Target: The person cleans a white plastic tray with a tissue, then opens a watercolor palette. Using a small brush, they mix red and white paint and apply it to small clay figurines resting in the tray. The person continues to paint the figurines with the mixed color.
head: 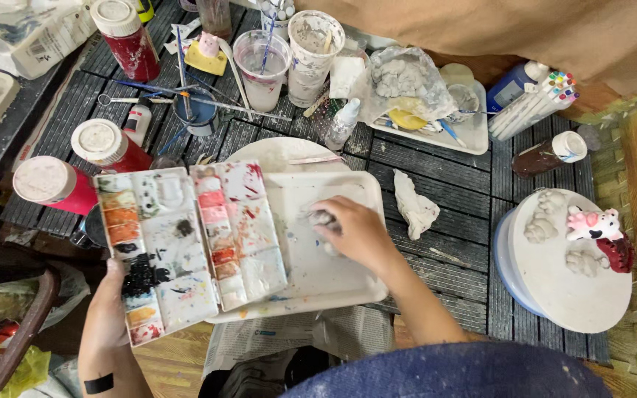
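The open paint palette (186,247) is steadied at its near-left edge by the left hand (108,309), grip closed on it, while a grey lump (324,218) is pressed onto the white tray (333,273) at the bench's near edge by the right hand (359,232), fingers curled round it.

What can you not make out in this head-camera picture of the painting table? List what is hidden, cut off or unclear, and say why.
- Grey lump under the right hand: the fingers cover most of it, so its shape is unclear.
- Left hand: its fingers go under the paint palette, so the grip is hidden.
- White tray: its left part is covered by the palette.
- Red paint jar: its lid is cut by the top edge.
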